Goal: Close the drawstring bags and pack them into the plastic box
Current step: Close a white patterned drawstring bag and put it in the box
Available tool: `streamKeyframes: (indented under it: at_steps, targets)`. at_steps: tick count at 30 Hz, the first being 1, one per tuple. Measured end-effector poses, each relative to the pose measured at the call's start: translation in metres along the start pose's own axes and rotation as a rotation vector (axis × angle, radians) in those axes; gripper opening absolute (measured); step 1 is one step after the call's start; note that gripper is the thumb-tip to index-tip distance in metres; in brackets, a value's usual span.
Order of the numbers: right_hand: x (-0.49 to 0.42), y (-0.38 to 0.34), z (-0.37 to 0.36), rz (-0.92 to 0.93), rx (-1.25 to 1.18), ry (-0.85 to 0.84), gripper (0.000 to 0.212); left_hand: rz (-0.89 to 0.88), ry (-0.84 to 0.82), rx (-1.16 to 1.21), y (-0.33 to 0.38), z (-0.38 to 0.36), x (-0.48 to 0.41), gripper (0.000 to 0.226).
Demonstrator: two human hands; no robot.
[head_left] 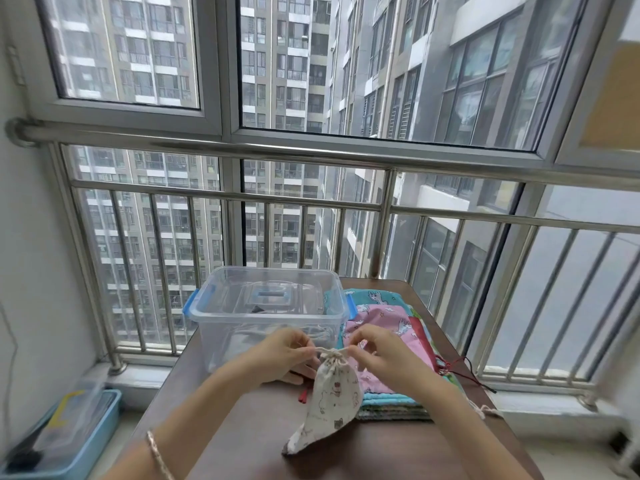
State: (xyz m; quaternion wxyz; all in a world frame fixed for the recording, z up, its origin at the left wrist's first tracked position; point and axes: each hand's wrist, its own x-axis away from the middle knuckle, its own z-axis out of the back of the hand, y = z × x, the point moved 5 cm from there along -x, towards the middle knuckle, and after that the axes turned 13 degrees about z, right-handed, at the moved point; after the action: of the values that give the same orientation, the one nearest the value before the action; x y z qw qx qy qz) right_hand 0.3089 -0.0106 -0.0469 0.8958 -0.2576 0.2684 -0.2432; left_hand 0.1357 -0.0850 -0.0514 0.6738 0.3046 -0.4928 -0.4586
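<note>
Hands meet at the middle of the brown surface (214, 445), each pinching one end of the cord at the neck of a small white drawstring bag (332, 400). The left hand (280, 355) has its grip closed on the cord at the bag's 9 o'clock side, thumb and forefinger pressed together; the right hand (384, 355) does the same at 3 o'clock. The bag's mouth is gathered tight into a ruffle between them, and its printed body hangs down toward 7 o'clock, its bottom corner resting on the surface.

At 11 o'clock from the bag stands the clear plastic box (266, 313) with blue latches, open at the top (something lies in its bottom, though I cannot make out what). At 2 o'clock, just beside the box, lies a stack of flat fabric bags (391, 317), pink on top and teal beneath, partly under the right hand. A thin bracelet (157, 453) circles the left wrist. Beyond the surface's far edge runs a steel railing (311, 157) before the window.
</note>
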Motion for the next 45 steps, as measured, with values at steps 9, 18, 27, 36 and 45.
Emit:
streamKeyframes:
  at_steps: [9,18,27,36,45]
  targets:
    - [-0.021,-0.048,0.004,0.119,-0.127,-0.078,0.016,-0.071,-0.040,0.084,0.007,0.006,0.014,0.041]
    - [-0.114,-0.071,0.093,0.105,-0.355,0.364,0.026,-0.127,0.134,0.199,0.054,0.097,0.020,0.021]
    - [-0.176,0.005,0.018,-0.227,0.259,0.004,0.028,0.129,0.475,-0.094,0.055,0.152,-0.080,0.037]
    - [-0.187,0.016,-0.053,-0.210,0.799,-0.486,0.028,0.294,0.395,-0.786,0.027,0.122,-0.117,0.068]
    - [-0.186,0.032,-0.082,-0.201,0.663,-0.713,0.032,0.308,0.188,-1.097,0.026,0.087,-0.111,0.049]
